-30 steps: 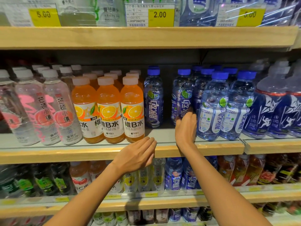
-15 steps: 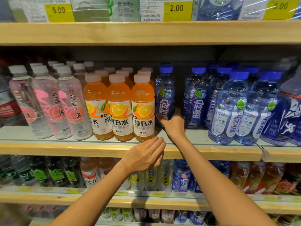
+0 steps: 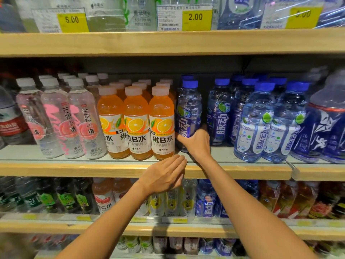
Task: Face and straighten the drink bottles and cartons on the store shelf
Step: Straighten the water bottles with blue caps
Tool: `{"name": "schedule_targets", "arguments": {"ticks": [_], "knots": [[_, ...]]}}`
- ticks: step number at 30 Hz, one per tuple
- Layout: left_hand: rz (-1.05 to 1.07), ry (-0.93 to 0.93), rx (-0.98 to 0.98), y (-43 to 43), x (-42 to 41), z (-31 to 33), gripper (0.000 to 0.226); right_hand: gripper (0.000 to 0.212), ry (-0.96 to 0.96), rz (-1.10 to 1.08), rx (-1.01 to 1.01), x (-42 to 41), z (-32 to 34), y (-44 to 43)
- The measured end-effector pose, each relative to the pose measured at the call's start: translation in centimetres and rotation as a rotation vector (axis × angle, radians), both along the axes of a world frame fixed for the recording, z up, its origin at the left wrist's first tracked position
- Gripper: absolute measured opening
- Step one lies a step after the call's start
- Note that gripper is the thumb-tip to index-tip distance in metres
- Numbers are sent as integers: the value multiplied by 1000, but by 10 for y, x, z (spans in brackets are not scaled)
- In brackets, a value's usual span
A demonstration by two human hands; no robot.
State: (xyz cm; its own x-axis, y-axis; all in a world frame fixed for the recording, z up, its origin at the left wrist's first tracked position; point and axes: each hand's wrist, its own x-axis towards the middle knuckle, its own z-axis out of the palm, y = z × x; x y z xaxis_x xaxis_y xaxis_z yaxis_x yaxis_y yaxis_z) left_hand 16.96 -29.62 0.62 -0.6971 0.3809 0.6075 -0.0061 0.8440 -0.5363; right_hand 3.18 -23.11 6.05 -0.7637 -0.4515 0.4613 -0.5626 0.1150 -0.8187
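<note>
Right hand point(image 3: 196, 144) is gripping the low part of a blue-capped bottle point(image 3: 189, 113). The thumb is crossing its front-left side; the fingers are going round behind, hidden. The bottle is standing upright on the middle shelf point(image 3: 74, 168), set back from the front edge, just right of the orange bottles point(image 3: 162, 126). Left hand point(image 3: 164, 174) is hovering flat, palm down, fingers straight and pressed together, in front of the shelf's front edge. Whether it is touching that edge, cannot tell.

Risks, as judged:
- The grip is sitting low on a tall bottle. A quick pull toward the front edge is likely to be tipping the top back or sideways into the orange row, whose nearest bottle is standing almost against it.
- The thumb is working in the narrow gap beside the orange label. A nudge there is risking a turned face on a row already fronted.
- Overshooting is putting the base past the front edge. The left hand seems to be waiting there as a stop.
- Smooth plastic may be slipping in the palm during any twist to face the label.

Room:
- Bare shelf floor is lying in front of the held bottle up to the front edge, and running rightward in front of the neighbouring blue bottle point(image 3: 218, 113), also set back.
- Farther right, the front pair of blue bottles point(image 3: 268, 126) is standing near the edge, closing that side.
- The upper shelf point(image 3: 168, 42) is leaving fair clearance above the caps.
</note>
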Motion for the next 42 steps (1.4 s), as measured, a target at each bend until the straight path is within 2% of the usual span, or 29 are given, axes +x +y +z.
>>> {"name": "schedule_targets", "arguments": {"ticks": [6, 12, 15, 17, 20, 21, 22, 24, 26, 28, 30, 34, 36, 38, 42], "knots": [[25, -18, 77, 6, 1, 6, 37, 61, -27, -57, 16, 2, 1, 28], [58, -82, 372, 27, 5, 20, 27, 64, -30, -1, 10, 12, 8, 71], [160, -88, 720, 40, 4, 32, 19, 63, -38, 89, -14, 23, 11, 95], [129, 10, 1057, 52, 1, 48, 17, 61, -62, 168, -30, 33, 11, 109], [-178, 127, 1759, 75, -4, 84, 25, 50, -95, 274, -46, 47, 7, 123], [-292, 113, 1929, 80, -5, 95, 29, 49, -113, 305, -37, 50, 4, 126], [-358, 87, 2005, 83, -5, 104, 36, 52, -136, 331, -16, 54, 2, 128], [-416, 73, 2033, 90, -4, 117, 57, 66, -183, 373, 33, 62, 0, 131], [-431, 136, 2048, 98, -4, 126, 61, 75, -205, 396, 62, 66, -1, 132], [-366, 222, 1979, 106, -5, 128, 51, 72, -191, 401, 85, 69, -1, 135], [-324, 280, 1916, 113, -9, 127, 31, 64, -168, 394, 104, 69, -1, 138], [-310, 316, 2013, 123, -17, 128, 18, 61, -199, 451, 100, 65, -2, 153], [-322, 297, 2097, 124, -19, 133, 18, 73, -376, 576, 18, 58, -3, 161], [-377, 194, 2202, 122, -20, 138, 26, 94, -668, 724, -82, 47, -3, 170], [-698, -123, 2376, 128, -24, 148, 50, 92, -1012, 1182, -164, 33, -3, 183]]}}
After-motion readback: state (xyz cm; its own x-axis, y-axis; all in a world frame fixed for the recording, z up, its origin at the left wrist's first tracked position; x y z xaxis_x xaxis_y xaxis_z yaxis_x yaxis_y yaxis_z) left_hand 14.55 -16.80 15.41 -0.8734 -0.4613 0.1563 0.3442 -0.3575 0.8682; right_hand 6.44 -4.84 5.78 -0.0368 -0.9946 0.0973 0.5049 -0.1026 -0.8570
